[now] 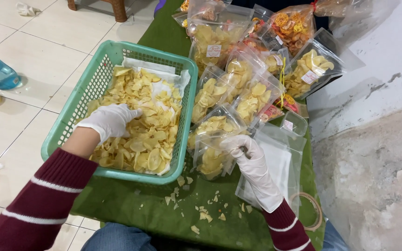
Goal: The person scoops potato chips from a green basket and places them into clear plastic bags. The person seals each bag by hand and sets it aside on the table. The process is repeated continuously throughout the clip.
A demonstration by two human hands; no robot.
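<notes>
Presently, at centre left of the frame, your left hand [110, 121] lies palm down in the green basket [77, 100], gloved fingers curled over the pale chips [152, 135]; lift modest handfuls so fewer break. Right of it, your right hand [252, 160] grips the mouth of a clear pouch [210, 155], fingers clenched on the rim; hold that opening wide and close beside the basket edge. Crumbs [203, 214] litter the green table cover [131, 204] at lower centre. Filled bags [238, 69] crowd the upper centre. White floor tiles [33, 56] show upper left, a rough grey wall [378, 139] at right.
</notes>
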